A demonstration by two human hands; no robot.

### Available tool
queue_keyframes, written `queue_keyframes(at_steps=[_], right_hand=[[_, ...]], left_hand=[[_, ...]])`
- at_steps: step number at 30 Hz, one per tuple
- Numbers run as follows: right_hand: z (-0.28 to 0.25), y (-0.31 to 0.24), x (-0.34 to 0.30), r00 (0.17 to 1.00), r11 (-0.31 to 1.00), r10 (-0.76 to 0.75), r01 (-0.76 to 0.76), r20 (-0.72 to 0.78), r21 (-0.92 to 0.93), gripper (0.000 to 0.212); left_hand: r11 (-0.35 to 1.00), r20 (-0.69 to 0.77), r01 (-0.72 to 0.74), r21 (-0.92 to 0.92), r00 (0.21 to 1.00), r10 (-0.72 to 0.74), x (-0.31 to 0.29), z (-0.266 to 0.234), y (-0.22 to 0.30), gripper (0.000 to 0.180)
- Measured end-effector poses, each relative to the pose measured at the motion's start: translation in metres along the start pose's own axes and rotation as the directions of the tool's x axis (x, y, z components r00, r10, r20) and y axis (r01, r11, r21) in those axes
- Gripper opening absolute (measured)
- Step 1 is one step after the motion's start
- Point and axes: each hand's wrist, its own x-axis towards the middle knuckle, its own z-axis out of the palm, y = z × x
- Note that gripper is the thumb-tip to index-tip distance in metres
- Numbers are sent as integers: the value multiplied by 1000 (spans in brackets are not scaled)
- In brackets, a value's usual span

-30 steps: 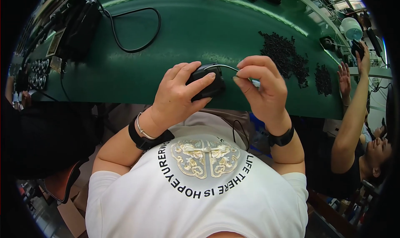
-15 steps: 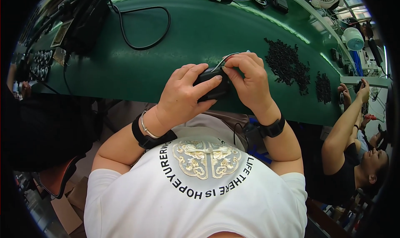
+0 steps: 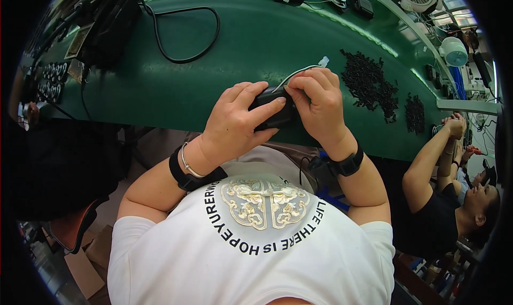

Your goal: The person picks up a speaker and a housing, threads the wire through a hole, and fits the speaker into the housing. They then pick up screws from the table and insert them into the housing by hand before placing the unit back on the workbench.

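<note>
The left hand (image 3: 235,112) curls around a black casing (image 3: 280,117) above the near edge of the green desk (image 3: 240,48). The right hand (image 3: 320,102) is bent nearly closed, fingertips at the casing's right side; what they pinch is hidden. A thin grey cable (image 3: 299,71) arcs from the casing to a whitish connector (image 3: 324,62). Rightward lie two piles of small black pieces (image 3: 368,83); a black cord (image 3: 184,62) loops at far left.
</note>
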Motion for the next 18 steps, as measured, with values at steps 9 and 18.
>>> queue_keyframes(at_steps=[9, 18], right_hand=[[-6, -3, -1, 996, 997, -58, 62, 71, -52, 10], [-66, 32, -53, 959, 960, 280, -279, 52, -22, 14]], left_hand=[[1000, 1, 4, 17, 1000, -4, 1, 1, 2, 59], [1000, -1, -5, 3, 1000, 5, 2, 3, 1, 58]])
